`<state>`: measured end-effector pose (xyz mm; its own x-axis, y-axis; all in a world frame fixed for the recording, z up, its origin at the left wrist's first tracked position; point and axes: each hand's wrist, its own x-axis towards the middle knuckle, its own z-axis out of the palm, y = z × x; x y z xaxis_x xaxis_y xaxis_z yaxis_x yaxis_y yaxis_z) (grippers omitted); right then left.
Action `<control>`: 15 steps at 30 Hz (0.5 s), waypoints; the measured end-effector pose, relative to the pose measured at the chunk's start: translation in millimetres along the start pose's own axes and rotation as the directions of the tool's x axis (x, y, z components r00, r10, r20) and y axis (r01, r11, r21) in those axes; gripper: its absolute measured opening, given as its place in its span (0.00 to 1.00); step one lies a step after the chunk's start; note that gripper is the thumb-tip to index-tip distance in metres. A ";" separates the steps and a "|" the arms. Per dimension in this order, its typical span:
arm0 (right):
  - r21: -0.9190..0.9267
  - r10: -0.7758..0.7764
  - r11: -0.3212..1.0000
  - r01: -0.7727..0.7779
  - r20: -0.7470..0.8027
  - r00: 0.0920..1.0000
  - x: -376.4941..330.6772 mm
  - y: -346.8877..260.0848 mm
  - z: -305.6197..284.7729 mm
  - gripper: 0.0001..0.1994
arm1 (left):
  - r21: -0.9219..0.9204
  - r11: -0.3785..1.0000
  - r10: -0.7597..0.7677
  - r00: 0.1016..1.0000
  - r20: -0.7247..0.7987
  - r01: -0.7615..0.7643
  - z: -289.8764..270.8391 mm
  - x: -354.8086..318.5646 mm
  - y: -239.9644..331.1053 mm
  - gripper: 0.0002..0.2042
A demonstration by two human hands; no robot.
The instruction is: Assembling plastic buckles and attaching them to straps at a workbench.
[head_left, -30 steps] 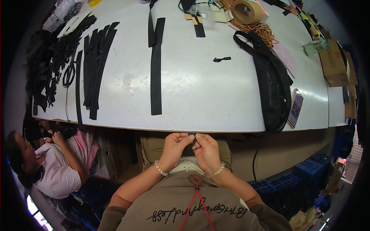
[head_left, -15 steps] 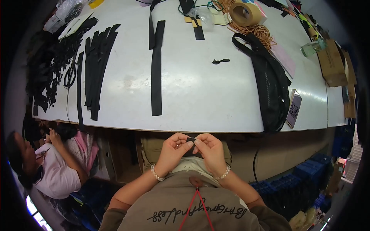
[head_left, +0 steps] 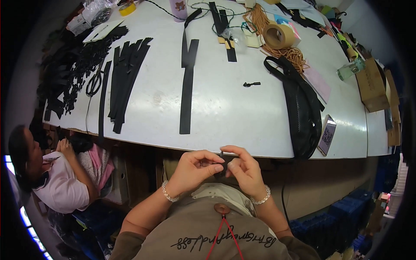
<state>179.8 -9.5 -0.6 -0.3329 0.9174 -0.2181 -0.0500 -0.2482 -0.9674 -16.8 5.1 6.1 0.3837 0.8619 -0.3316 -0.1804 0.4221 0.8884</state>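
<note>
- The black piece is between the two hands, over the lap, just on the near side of the bench edge.
- It looks like narrow webbing: probably light, bendable but a little stiff across a fold, not fragile, with little slip.
- Best held by its flat end or edges, between thumb and forefinger; much of it is covered by the hands.
- Left hand: thumb and forefinger fingers nearly together, apparently pinching the piece.
- Right hand: forefinger stretched toward the piece's upper end, thumb bent in beside it; cannot tell whether these fingers grip.
- Ahead on the bench lies a strap; left of it, a bundle and scissors.
- Right: a small fitting, then the bag, beside a phone.
- The bench edge limits forward room; the bag's lower end crowds that edge on the right.
</note>
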 end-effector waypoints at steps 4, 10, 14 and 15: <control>0.183 0.006 0.982 -0.045 0.210 0.978 17.1 -12.7 -6.0 0.18 | 0.157 0.986 0.042 0.996 0.085 -0.054 1.2 7.1 34.5 0.04; 0.152 -0.159 0.978 0.146 0.076 0.984 42.9 -31.6 -5.9 0.08 | 0.620 0.759 0.143 0.980 0.139 -0.199 7.7 29.4 104.3 0.05; 0.126 -0.193 0.974 0.188 0.033 0.981 48.9 -28.6 -3.3 0.04 | 0.732 0.655 0.065 0.979 0.191 -0.186 3.3 38.5 120.2 0.05; 0.125 -0.193 0.974 0.188 0.034 0.981 49.4 -26.9 -2.7 0.04 | 0.728 0.672 -0.012 0.981 0.194 -0.136 1.5 40.5 123.0 0.06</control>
<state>167.3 43.4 14.3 -0.3487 0.9370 -0.0225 -0.2288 -0.1084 -0.9674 -22.0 91.5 102.4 0.5543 0.7856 -0.2747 0.4866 -0.0381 0.8728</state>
